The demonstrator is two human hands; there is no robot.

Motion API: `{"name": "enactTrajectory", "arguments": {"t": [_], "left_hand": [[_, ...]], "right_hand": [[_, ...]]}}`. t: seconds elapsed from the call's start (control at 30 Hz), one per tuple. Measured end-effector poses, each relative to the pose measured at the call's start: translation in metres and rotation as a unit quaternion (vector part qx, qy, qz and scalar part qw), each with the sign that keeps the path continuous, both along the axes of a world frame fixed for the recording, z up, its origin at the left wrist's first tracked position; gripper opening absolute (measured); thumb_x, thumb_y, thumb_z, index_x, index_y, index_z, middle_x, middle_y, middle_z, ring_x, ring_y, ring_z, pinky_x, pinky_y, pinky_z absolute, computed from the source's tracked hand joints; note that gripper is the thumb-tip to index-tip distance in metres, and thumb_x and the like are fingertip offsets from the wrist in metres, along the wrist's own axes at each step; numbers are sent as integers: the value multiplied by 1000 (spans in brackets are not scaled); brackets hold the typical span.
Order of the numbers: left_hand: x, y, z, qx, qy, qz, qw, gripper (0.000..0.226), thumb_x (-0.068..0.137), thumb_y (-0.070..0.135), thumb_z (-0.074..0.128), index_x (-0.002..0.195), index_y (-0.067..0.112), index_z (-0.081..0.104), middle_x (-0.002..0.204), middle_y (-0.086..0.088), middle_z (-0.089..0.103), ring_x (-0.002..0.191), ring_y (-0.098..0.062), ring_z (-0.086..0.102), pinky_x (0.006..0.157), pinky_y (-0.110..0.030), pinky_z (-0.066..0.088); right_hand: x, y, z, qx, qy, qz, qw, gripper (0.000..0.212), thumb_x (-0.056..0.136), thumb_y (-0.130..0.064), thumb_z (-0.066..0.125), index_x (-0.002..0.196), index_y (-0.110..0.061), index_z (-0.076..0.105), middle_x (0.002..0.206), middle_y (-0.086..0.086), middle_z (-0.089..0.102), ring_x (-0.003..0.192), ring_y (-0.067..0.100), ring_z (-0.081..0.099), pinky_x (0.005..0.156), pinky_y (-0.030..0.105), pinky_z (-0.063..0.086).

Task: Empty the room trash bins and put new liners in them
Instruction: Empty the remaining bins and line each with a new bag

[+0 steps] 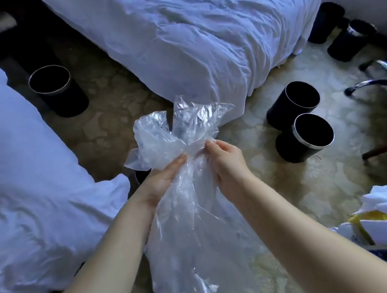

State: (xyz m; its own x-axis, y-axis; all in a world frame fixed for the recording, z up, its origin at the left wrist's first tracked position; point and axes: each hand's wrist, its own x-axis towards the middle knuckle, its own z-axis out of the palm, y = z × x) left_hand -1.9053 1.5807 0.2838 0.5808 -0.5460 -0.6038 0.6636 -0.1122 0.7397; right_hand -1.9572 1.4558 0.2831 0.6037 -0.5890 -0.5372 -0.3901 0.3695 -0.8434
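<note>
Liner [182,207]: clear plastic, crumpled. Held up in mid-air just off the foot corner of the far bed [200,38], on its near side. Lower part hangs slack toward the wearer. Not in any bin yet.

L hand [165,180]: palm up under the bunched neck, thumb laid over the plastic, so it has hold of it. Fingers mostly behind film; can't tell how tight.
R hand [225,164]: fingertips curled in, pinching film at the same neck. Prob. teasing the mouth open (my read).

Bins, all placed vs. far bed:
- corner bin [293,104]: just off foot corner, rt side. Dark inside, no plastic at rim.
- silver-rim bin [306,139]: right beside corner bin, further from the bed. Also bare.
- wall bins [348,41]: beyond the bed's foot end, by the wall. 2 at least; too dark to judge insides.
- lone bin [58,93]: off the bed's left side, in the aisle. Looks bare.
- half-hidden bin [142,175]: near side of the bed, under L hand. Only a rim sliver shows.

Progress (judgement): emptying seems done for the bins whose insides show, w/ no trash or old bags seen. Relining: none visibly done. Left to do: open the mouth, seat liner in a bin, fold over rim, rpt for each.
</note>
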Motion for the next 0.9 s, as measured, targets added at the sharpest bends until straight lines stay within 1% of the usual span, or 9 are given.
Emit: {"name": "enactTrajectory", "arguments": {"t": [0.13, 0.23, 0.3, 0.37, 0.43, 0.63, 0.73, 0.83, 0.9], "left_hand": [[39, -6, -13, 22, 34, 86, 995, 43, 78, 37, 65, 113, 12, 60, 118, -10, 63, 107, -27, 60, 92, -36, 44], [63, -15, -22, 3, 17, 120, 993, 54, 65, 33, 72, 114, 13, 63, 106, -5, 69, 101, -23, 64, 83, -34, 50], [78, -24, -28, 20, 4, 130, 991, 36, 74, 28, 71, 106, 16, 64, 97, -1, 70, 90, -16, 66, 70, -27, 49], [91, -35, -30, 31, 14, 156, 987, 14, 83, 22, 67, 95, 16, 64, 81, 3, 72, 72, -10, 68, 57, -21, 50], [100, -45, -34, 32, 13, 176, 984, 8, 84, 19, 67, 91, 15, 65, 70, 6, 72, 63, -8, 69, 50, -16, 51], [131, -77, -40, 6, 27, 192, 981, 17, 90, 17, 60, 103, 10, 68, 95, -10, 73, 88, -26, 70, 77, -37, 57], [160, -94, -46, 21, 41, 218, 975, 13, 91, 18, 60, 95, 10, 69, 90, -10, 73, 82, -25, 70, 71, -34, 55], [192, -117, -52, 63, 49, 250, 965, 15, 90, 23, 62, 97, 11, 68, 92, -10, 72, 81, -24, 69, 63, -28, 56], [214, -135, -58, 96, 55, 269, 957, 19, 89, 24, 63, 104, 11, 67, 96, -9, 71, 85, -23, 68, 60, -26, 53]], "right_hand": [[43, -22, -15, -14, 26, -16, 999, 28, 98, -23, 47, 79, -7, 60, 79, 14, 56, 67, 21, 49, 66, 30, 40], [80, -32, -26, -2, 31, -8, 999, 27, 98, -19, 44, 76, -8, 54, 72, 16, 53, 62, 24, 50, 63, 31, 40], [98, -31, -30, 84, 35, -2, 996, 26, 97, -26, 46, 82, -9, 60, 75, 13, 61, 69, 27, 60, 68, 31, 47], [109, -31, -34, 150, 25, 32, 988, 34, 95, -42, 48, 107, -15, 64, 98, 7, 70, 92, 25, 66, 90, 37, 50], [121, -38, -35, 144, 19, 89, 985, 45, 91, -50, 53, 121, -18, 61, 111, 5, 70, 101, 22, 67, 98, 41, 48], [165, -68, -39, 55, 39, 152, 986, 22, 87, -18, 66, 101, -1, 68, 97, 21, 69, 89, 33, 67, 85, 44, 53], [196, -87, -44, 41, 46, 147, 987, 21, 90, -18, 62, 96, 1, 66, 87, 16, 67, 78, 27, 65, 75, 34, 52], [233, -117, -49, 49, 28, 137, 989, 16, 93, -15, 57, 83, -3, 61, 70, 7, 63, 54, 11, 60, 51, 14, 46], [257, -138, -57, 55, 27, 150, 987, 18, 92, -11, 56, 75, -7, 56, 60, 4, 61, 49, 11, 59, 46, 14, 45]]}}
